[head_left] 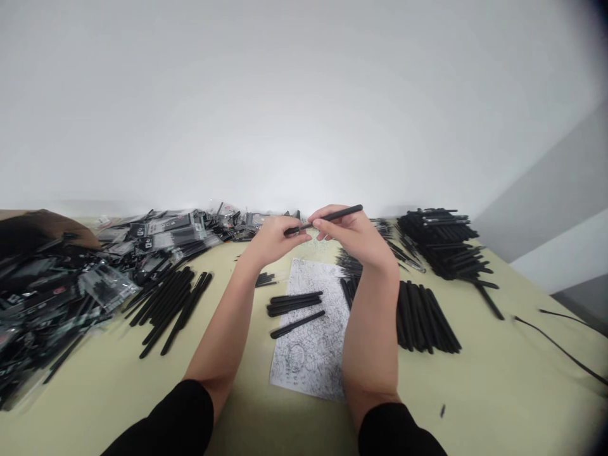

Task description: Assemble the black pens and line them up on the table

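One black stick [346,212] seems mid-work, pinched by our left hand [273,240] and right hand [358,239]; which stick piles [420,320] are done, we can't tell.

A smooth, pale yellow-green tabletop [494,392] carries, at its left, a large heap of clear plastic packets with black contents [175,231]. Beside it lie loose, long black sticks [164,304]. Near the middle, 1 white paper sheet with dark markings [308,373] lies flat. Rightward are a row of thick black rods [422,316], a piled stack of dark rods [441,247], 2 thin black cables [555,340] and 1 tiny black fragment [443,411].
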Demonstrator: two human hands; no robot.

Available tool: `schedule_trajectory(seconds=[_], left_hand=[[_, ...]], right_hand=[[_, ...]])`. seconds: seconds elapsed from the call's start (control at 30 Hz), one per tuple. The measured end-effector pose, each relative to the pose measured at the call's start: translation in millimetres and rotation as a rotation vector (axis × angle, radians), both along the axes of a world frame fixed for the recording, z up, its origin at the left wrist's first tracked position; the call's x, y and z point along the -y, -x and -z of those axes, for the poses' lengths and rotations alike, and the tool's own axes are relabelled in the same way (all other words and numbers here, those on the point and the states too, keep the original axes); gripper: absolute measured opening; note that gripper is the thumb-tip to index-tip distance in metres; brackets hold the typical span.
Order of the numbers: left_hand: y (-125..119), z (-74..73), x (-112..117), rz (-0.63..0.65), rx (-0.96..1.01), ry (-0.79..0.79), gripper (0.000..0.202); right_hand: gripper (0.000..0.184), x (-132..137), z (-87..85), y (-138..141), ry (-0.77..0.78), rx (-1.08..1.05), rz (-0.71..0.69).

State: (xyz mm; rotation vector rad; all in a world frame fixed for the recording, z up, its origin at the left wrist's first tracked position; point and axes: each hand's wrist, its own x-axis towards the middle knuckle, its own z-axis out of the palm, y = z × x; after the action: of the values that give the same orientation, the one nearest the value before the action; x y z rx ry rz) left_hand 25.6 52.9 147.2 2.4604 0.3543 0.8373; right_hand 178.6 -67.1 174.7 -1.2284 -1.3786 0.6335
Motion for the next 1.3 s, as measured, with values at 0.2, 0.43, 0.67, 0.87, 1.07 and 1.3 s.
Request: schedule_trajectory(seconds=[0.2, 0.43, 0.67, 0.87, 1.07, 1.3], left_hand=[[-4, -1.2, 8, 0.001, 0.049, 0.053, 0.028], [1, -4.0, 4, 0.007, 0.052, 0.106, 0.03], [1, 1.2, -1, -0.014, 0.109, 0.125, 0.032], [4, 2.6, -8, -0.07, -0.005, 0.126, 0.036], [9, 0.1, -11, -0.144, -0.036, 0.161, 0.037], [11, 2.6, -15, -0.171, 0.004, 0.189, 0.027]], right_hand=[[0.011, -10, 5.9, 3, -0.043, -0.021, -0.058], [0.02, -25, 11.6, 8, -0.055, 0.0, -0.021], [0.041, -30, 11.2, 14, -0.052, 0.019, 0.126], [0.073, -23, 11.4, 6, -0.059, 0.063, 0.283], [0.046, -24, 14.9, -1, -0.112, 0.091, 0.338], [0.034, -27, 17.0, -7, -0.116, 0.073, 0.398]])
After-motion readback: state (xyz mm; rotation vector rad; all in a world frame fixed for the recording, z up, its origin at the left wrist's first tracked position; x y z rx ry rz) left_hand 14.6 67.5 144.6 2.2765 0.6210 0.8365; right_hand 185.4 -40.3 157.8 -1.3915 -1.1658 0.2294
